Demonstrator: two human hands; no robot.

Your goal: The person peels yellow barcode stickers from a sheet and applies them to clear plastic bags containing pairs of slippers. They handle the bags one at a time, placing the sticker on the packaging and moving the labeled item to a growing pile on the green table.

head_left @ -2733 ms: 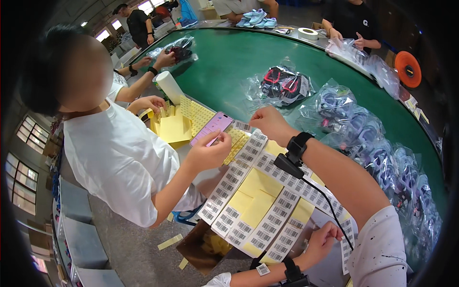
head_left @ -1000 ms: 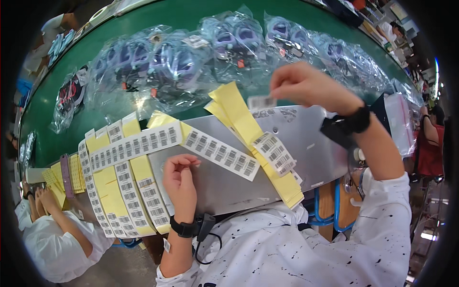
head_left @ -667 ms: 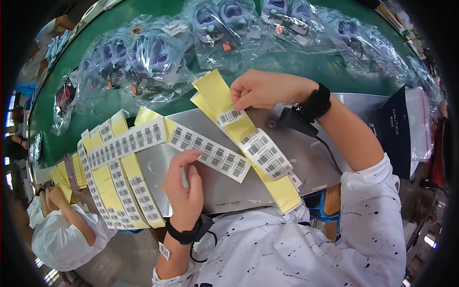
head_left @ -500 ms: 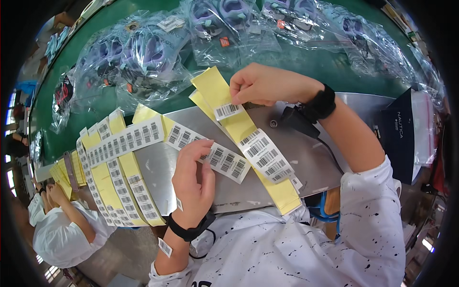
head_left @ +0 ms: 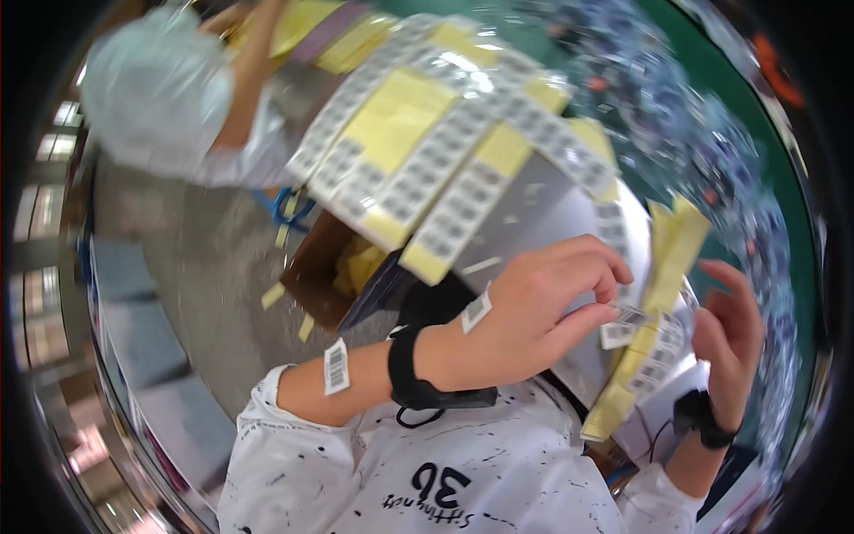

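My left hand (head_left: 534,311) pinches a small white barcode label (head_left: 627,319) between thumb and fingertips, right at a yellow backing strip (head_left: 669,258) that hangs over the grey metal tray (head_left: 551,205). My right hand (head_left: 731,331) is just right of that strip with its fingers spread; whether it touches the strip is unclear in the blur. More strips of barcode labels on yellow backing (head_left: 427,133) lie fanned across the tray. Two loose labels stick to my left forearm (head_left: 335,365) and wrist. Both wrists wear black bands.
A co-worker in white (head_left: 151,98) bends over the table's upper left end. Below the tray stands a cardboard box (head_left: 325,271) with yellow scraps. Clear bags of blue items (head_left: 712,133) cover the green table on the right. Grey floor lies at left.
The view has swung hard to the left and blurred. My left hand has moved over to the hanging yellow strip and holds a label; my right hand has dropped lower beside it.
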